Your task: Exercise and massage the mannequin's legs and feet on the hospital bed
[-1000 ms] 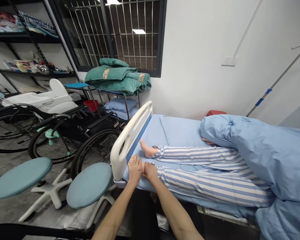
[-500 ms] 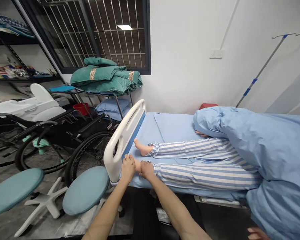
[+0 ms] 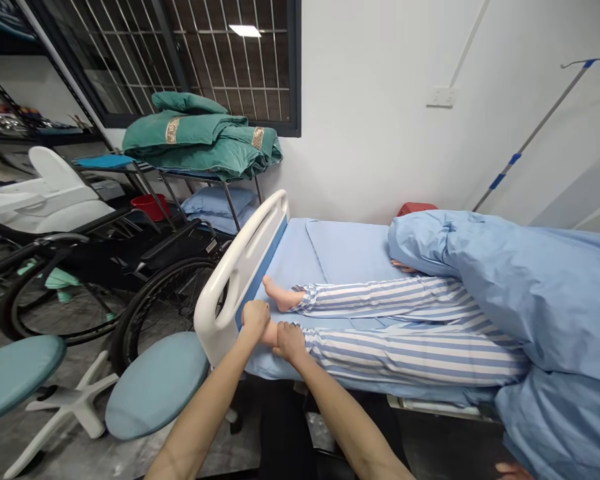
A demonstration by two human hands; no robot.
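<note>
Left hand (image 3: 255, 319) curls closed over the toes of the near foot (image 3: 269, 335), hiding toes that showed earlier. Right hand (image 3: 290, 341) grips just above the ankle, at the striped trouser cuff (image 3: 305, 335). The foot lies on the bed (image 3: 290, 267), just beside the white footboard (image 3: 220, 313). Another person's fingers (image 3: 509, 472) show at lower edge.
</note>
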